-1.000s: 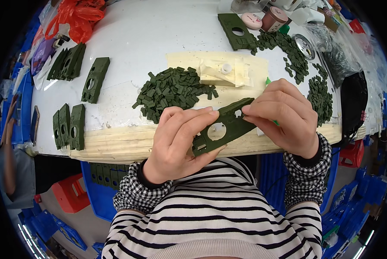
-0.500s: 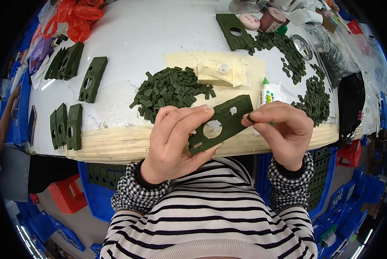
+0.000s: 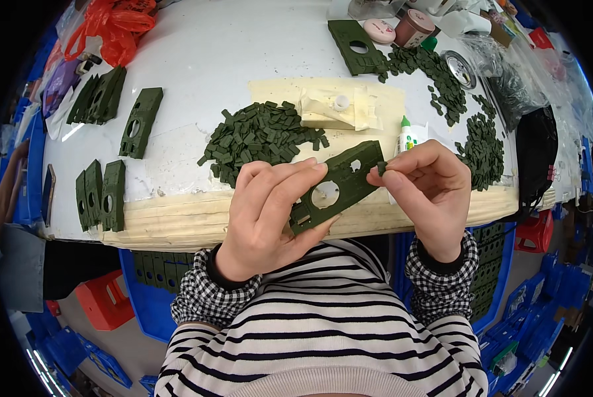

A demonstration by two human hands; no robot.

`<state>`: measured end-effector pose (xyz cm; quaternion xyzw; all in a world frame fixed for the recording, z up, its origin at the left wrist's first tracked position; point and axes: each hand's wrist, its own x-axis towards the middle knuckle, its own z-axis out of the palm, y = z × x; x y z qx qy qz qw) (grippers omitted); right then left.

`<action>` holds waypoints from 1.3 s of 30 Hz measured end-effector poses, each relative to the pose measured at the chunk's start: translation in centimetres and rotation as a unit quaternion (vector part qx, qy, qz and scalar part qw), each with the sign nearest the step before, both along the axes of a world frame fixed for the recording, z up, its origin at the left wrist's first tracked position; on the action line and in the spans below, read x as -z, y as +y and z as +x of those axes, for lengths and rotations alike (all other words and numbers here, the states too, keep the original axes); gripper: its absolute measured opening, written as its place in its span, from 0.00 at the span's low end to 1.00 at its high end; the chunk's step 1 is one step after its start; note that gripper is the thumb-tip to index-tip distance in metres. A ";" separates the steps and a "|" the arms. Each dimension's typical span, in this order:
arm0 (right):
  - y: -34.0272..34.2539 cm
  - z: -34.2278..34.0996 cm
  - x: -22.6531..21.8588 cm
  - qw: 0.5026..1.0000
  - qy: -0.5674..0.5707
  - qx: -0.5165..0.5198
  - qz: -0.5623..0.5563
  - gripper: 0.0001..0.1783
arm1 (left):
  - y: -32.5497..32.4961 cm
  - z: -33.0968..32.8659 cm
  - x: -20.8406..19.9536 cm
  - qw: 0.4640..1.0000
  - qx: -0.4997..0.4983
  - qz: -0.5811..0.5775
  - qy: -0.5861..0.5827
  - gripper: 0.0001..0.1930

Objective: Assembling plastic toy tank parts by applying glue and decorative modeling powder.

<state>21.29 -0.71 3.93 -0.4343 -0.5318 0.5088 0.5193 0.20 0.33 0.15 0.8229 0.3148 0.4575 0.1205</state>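
My left hand (image 3: 268, 208) grips a dark green plastic model hull plate (image 3: 346, 200) by its left end, fingers over the top edge and thumb below. The plate is tilted, its right end higher, with one large round hole and a smaller ragged opening. At that right end, my right hand (image 3: 435, 192) pinches a small dark green plastic piece (image 3: 381, 168) between thumb and index finger, close against the plate's edge; whether they touch I cannot tell. Behind the hands lies a heap of small green pieces (image 3: 253, 142). A glue bottle (image 3: 407, 135) with a green tip stands behind my right hand.
Several similar plates (image 3: 113, 195) lie at the left, another plate (image 3: 354, 47) at the back. More loose pieces (image 3: 483, 152) spread on the right. A taped block (image 3: 323, 114) holds a white cap. Blue trays (image 3: 152, 311) with plates sit under the table edge. A red bag (image 3: 114, 30) lies far left.
My right hand has shifted slightly left and up, turning the small piece more upright by the plate's right end. The left hand and plate have barely moved.
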 end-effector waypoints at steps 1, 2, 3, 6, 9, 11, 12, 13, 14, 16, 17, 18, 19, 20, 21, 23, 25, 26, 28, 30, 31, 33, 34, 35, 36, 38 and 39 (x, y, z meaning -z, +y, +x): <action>0.0 0.0 0.0 1.000 -0.006 0.005 0.000 0.06 | 0.0 0.0 0.0 1.000 -0.001 0.001 0.001 0.29; 0.0 -0.1 0.0 1.000 -0.012 0.010 0.000 0.06 | 0.0 0.0 0.0 1.000 -0.002 0.002 0.002 0.29; 0.0 -0.2 0.0 1.000 -0.018 0.015 0.000 0.06 | 0.0 0.0 0.0 1.000 -0.002 0.003 0.004 0.29; 0.2 -0.6 0.1 0.999 0.010 0.031 0.004 0.08 | 0.1 -0.1 0.0 1.000 -0.004 0.006 0.009 0.29; 0.2 -0.9 -0.4 0.999 -0.015 0.037 -0.016 0.09 | 0.0 -0.1 0.1 1.000 -0.009 0.008 0.009 0.29; 0.2 -0.6 -0.1 0.999 -0.021 0.027 -0.013 0.09 | 0.0 -0.1 0.1 1.000 -0.014 0.010 0.005 0.29; 0.1 -0.5 0.0 0.999 -0.024 0.022 -0.012 0.09 | 0.0 -0.1 0.1 1.000 -0.015 0.012 0.005 0.29; 0.1 -0.4 0.0 0.999 -0.032 0.023 -0.016 0.09 | 0.0 -0.1 0.2 1.000 -0.016 0.015 0.004 0.29; 0.1 -0.4 -0.2 0.999 -0.040 0.023 -0.020 0.08 | 0.0 -0.1 0.2 1.000 -0.017 0.017 0.003 0.29; 0.0 -0.4 -0.5 0.998 -0.052 0.024 -0.027 0.07 | 0.1 -0.1 0.2 1.000 -0.017 0.017 0.001 0.29; 0.0 -0.4 -0.7 0.998 -0.057 0.023 -0.030 0.07 | 0.1 -0.1 0.2 1.000 -0.017 0.017 0.000 0.29; 0.1 -0.4 -0.8 0.997 -0.061 0.021 -0.032 0.07 | 0.1 -0.1 0.2 1.000 -0.017 0.017 0.000 0.29; 0.1 -0.4 -0.9 0.997 -0.076 0.015 -0.029 0.07 | 0.1 -0.1 0.2 1.000 -0.017 0.016 0.001 0.29; 0.1 -0.3 -1.1 0.995 -0.091 0.010 -0.026 0.06 | 0.0 -0.1 0.1 1.000 -0.018 0.016 0.002 0.29; 0.2 -0.3 -1.2 0.994 -0.106 0.004 -0.023 0.06 | 0.0 -0.1 0.1 1.000 -0.019 0.018 0.003 0.29; 0.6 -0.3 -1.2 0.980 -0.185 0.009 0.072 0.06 | 0.1 -0.1 0.1 1.000 -0.022 0.022 0.004 0.29; 0.8 -0.3 -1.2 0.967 -0.228 0.015 0.115 0.05 | 0.0 -0.1 0.2 0.999 -0.026 0.029 0.008 0.29; 0.8 -0.5 -1.2 0.966 -0.233 0.017 0.111 0.06 | 0.0 -0.1 0.2 0.999 -0.028 0.033 0.009 0.29; 0.9 -0.6 -0.9 0.964 -0.243 0.019 0.111 0.06 | 0.0 -0.1 0.2 0.999 -0.028 0.032 0.005 0.29; 1.1 -0.6 -0.6 0.960 -0.254 0.017 0.121 0.06 | 0.0 -0.1 0.2 0.999 -0.028 0.030 0.003 0.29; 1.2 -0.6 -0.6 0.961 -0.253 0.012 0.116 0.05 | -0.1 -0.1 0.2 0.999 -0.028 0.029 0.003 0.29; 1.3 -0.6 -0.7 0.962 -0.250 0.001 0.105 0.04 | -0.1 -0.1 0.2 0.999 -0.027 0.026 0.003 0.29; 1.3 -0.7 -0.6 0.964 -0.244 0.006 0.105 0.04 | -0.1 -0.1 0.2 0.999 -0.026 0.025 0.003 0.29; 1.4 -0.8 -0.5 0.966 -0.237 0.012 0.105 0.05 | -0.1 -0.1 0.2 0.999 -0.024 0.024 0.003 0.29; 1.4 -0.9 -0.4 0.967 -0.231 0.018 0.104 0.05 | -0.1 -0.1 0.2 0.999 -0.024 0.025 0.002 0.30; 1.5 -0.9 -0.4 0.967 -0.234 0.016 0.100 0.05 | 0.0 -0.1 0.3 0.999 -0.025 0.028 0.001 0.30; 1.5 -0.8 -0.4 0.967 -0.235 0.014 0.098 0.05 | 0.0 -0.1 0.3 0.999 -0.024 0.026 0.001 0.30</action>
